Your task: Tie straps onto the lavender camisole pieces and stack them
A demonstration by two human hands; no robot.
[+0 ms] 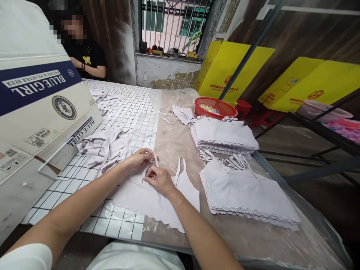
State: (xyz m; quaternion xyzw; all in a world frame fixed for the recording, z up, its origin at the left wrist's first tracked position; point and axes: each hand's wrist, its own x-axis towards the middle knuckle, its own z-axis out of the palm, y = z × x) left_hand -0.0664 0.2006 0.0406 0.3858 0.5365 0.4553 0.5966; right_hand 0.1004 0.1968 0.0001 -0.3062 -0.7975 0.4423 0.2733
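Working at the upper edge of a pale top (146,200), both hands meet beside one strap (156,162). The top lies spread on the counter (123,225) directly before the person, wavy hem toward the body.

The right hand (161,180) is pinched, thumb against fingertips, on the cloth at the upper edge. The left hand (142,158) is curled, fingertips just beside the strap; whether it grips the strap cannot be determined. A small dark item (146,171) shows near the right fingertips, too small to identify.

Assessment: the work calls for fingertip pressure only, with the strap kept flat and untwisted. The cloth looks thin and soft; a hard tug would probably pucker the edge or drag the whole top. The right forearm passes over the top and would be better held clear of it. The second strap (182,161) stands looped, untouched, and should be kept from snagging.

Surroundings: two neat stacks (225,133) of similar tops lie to the right; a crumpled pile (102,148) lies left, near the beer box (42,112).
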